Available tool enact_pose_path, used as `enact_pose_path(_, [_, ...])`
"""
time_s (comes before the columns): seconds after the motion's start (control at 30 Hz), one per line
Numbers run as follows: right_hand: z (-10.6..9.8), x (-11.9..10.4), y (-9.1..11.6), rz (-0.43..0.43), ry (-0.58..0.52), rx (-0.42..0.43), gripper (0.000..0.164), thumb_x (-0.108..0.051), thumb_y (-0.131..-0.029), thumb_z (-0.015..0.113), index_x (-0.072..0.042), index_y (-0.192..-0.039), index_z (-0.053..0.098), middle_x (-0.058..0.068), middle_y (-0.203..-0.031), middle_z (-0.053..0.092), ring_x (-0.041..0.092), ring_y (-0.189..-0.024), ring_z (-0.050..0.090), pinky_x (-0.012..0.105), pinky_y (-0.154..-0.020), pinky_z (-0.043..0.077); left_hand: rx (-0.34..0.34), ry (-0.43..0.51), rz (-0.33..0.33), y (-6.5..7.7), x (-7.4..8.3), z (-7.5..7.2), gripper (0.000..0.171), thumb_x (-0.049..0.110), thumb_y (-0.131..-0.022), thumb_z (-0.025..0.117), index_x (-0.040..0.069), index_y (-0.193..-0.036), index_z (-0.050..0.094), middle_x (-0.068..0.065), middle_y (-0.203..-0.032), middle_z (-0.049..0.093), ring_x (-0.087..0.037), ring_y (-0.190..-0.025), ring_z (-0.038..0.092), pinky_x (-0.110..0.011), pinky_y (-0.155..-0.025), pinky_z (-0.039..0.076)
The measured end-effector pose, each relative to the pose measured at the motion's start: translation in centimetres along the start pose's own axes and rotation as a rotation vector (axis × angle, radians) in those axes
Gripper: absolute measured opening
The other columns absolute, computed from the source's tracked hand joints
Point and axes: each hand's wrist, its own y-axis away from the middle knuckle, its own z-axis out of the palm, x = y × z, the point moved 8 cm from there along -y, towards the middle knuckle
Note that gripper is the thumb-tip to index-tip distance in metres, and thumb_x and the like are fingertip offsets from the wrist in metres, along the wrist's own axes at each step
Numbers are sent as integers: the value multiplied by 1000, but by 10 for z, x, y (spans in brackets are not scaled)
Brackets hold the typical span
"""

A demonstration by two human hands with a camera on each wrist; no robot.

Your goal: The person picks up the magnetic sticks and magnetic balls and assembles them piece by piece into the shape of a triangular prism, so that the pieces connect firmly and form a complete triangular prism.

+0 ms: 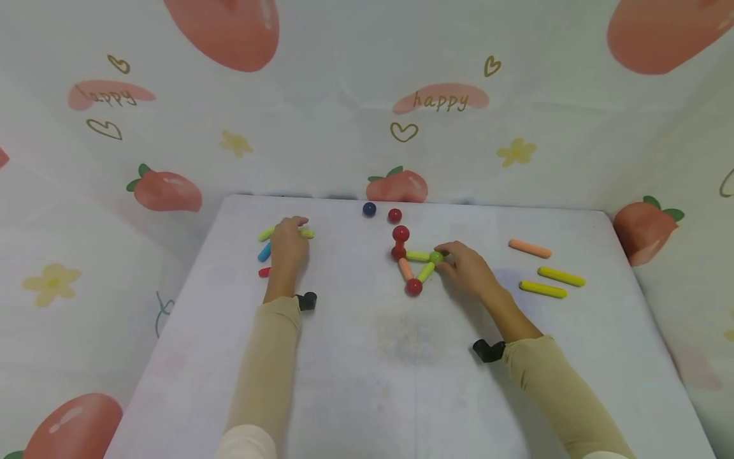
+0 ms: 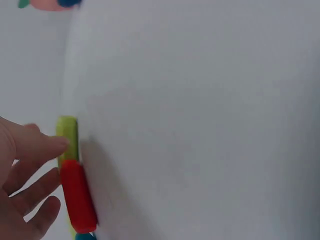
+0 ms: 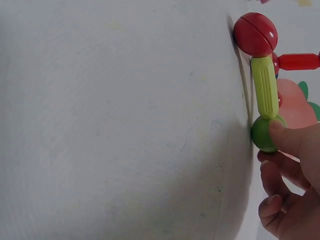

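Observation:
At the left, my left hand (image 1: 290, 245) is over a group of short sticks. In the left wrist view its thumb overlaps a yellow-green stick (image 2: 67, 127), other fingers lie behind; I cannot tell whether they grip it. A red stick (image 2: 78, 197) lies close before these fingers. My right hand (image 1: 467, 271) pinches a green ball (image 1: 436, 257) between thumb and finger. That ball is one corner of a triangle with two yellow-green sticks (image 1: 418, 256), an orange stick (image 1: 406, 269) and red balls (image 1: 414, 287). From its far corner a red stick (image 1: 400, 245) leads to another red ball (image 1: 401, 234).
A blue stick (image 1: 264, 252) lies beside the left hand. Loose dark blue (image 1: 369, 209) and red (image 1: 394, 215) balls sit near the table's back edge. At the right lie an orange stick (image 1: 530, 248) and two yellow sticks (image 1: 543, 289). A fruit-printed cloth (image 1: 332, 95) hangs behind.

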Motion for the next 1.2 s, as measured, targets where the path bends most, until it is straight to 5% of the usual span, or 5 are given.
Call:
enact_pose_path(0.17, [0,-1,0,-7,13,18,41,-17,-100,66,-6,-138,58,16,-136,63,34,-126,59,54,-108,48,-29,-135,104,-4,4,7,41,-3,-97,52,8,-134,64,-17,-131,66,-40,-124,53,-54,-113,40])
enact_pose_path(0.4, [1,-2,0,-1,13,21,41,-19,-100,66,-8,-138,59,15,-136,63,34,-126,59,55,-108,47,39,-243,219,4,33,12,32,7,-96,65,8,-128,68,-16,-118,71,-38,-108,62,-53,-99,49])
enact_pose_path(0.67, [-1,-1,1,20,4,36,41,-20,-100,66,-9,-139,59,15,-135,64,34,-128,58,55,-108,47,-98,69,143,13,45,24,33,12,-101,62,12,-134,64,-10,-129,65,-28,-114,60,-45,-104,51])
enact_pose_path(0.97, [0,0,0,15,6,35,41,-19,-100,66,-9,-139,59,15,-134,64,34,-128,59,55,-109,47,-169,127,108,20,38,38,30,12,-102,60,12,-132,60,-9,-130,63,-27,-113,59,-44,-105,51])
enact_pose_path(1.2, [0,1,1,26,16,27,41,-20,-100,66,-9,-138,59,14,-136,64,34,-130,58,55,-110,46,-115,343,276,53,80,43,25,12,-93,73,9,-116,64,-7,-113,69,-22,-104,68,-37,-95,58])
